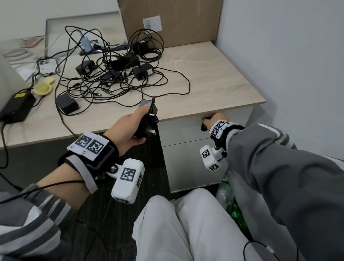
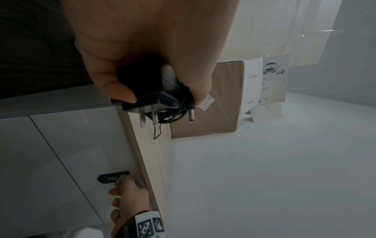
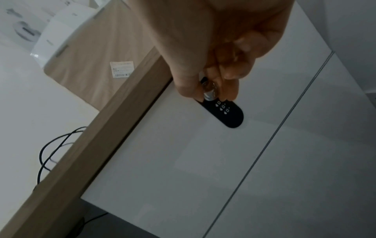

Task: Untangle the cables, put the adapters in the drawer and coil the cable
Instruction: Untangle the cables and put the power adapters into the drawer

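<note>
adapter (image 1: 147, 120): black, metal prongs out, thin cord bunched alongside it.

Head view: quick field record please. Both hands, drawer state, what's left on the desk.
left hand: grips black adapter with its cable bundled, prongs exposed
right hand: fingers pinch the silver knob on the lock panel
top drawer: shut
desk: tangled cables with several adapters
behind: cardboard box

Head view bright, edges bowed; wrist views dim, perhaps slightly blurred.
</note>
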